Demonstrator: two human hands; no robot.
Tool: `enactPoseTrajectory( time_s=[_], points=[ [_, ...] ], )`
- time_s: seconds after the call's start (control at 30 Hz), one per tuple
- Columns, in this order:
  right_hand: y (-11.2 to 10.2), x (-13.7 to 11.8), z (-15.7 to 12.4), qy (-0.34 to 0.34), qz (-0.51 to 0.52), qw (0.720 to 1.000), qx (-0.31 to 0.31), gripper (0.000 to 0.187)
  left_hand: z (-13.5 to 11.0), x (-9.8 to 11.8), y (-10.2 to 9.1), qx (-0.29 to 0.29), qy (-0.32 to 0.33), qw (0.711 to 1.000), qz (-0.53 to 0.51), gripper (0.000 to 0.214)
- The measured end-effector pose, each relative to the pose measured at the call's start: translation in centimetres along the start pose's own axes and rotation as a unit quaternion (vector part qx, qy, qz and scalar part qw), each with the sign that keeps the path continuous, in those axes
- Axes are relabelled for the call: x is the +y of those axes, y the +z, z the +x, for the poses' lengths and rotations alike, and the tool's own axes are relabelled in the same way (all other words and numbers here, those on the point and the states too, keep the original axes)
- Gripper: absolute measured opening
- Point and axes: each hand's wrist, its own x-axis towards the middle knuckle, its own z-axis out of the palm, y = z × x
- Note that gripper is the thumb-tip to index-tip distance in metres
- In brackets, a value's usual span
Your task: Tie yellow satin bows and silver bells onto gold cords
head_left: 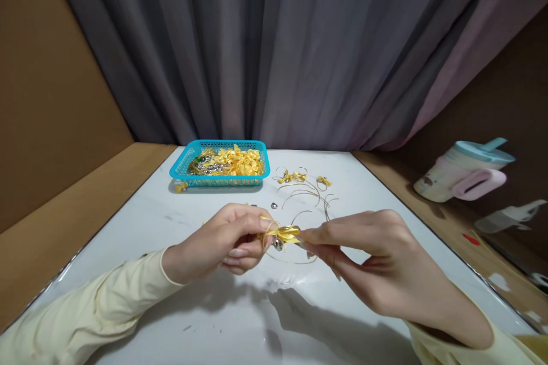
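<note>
Above the white tabletop, a yellow ribbon bow (pixel 287 232) is held between my two hands. My left hand (pixel 233 236) is closed, thumb and fingers pinching the bow's left end. On the other side, my right hand (pixel 363 254) pinches its right end with thumb and forefinger. Just under the bow hangs a small silver bell (pixel 278 244), close to my left fingertips. A thin gold cord (pixel 295 263) loops below it. Past my hands, another small silver piece (pixel 274 205) lies on the table, with loose gold cords (pixel 302 189) beyond.
A blue basket (pixel 268 168) at the back holds yellow bows (pixel 240 161), silver pieces and gold cord. Several bows with cords (pixel 324 181) lie to its right. On the brown right-hand ledge are a tumbler (pixel 440 174) and a clear bottle (pixel 499 218). A grey curtain (pixel 257 45) hangs behind.
</note>
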Motion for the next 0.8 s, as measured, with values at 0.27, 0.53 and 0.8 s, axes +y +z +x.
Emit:
enactPoseTrajectory(
  time_s=[0.27, 0.53, 0.8],
  points=[
    [-2.7, 0.6, 0.3, 0.103, 0.099, 0.979, -0.142, 0.014, 0.0, -0.2, 0.2, 0.046, 0.096, 0.982, 0.159, 0.026],
    [-1.5, 1.3, 0.7, 0.084, 0.414, 0.881, -0.211, 0.007, 0.4, -0.8, -0.1, 0.14, 0.179, 0.933, 0.278, 0.026],
    [1.2, 2.3, 0.6, 0.26, 0.481, 0.817, -0.181, 0.013, 0.3, -0.9, -0.4, 0.161, 0.237, 0.876, 0.389, 0.025]
  ],
)
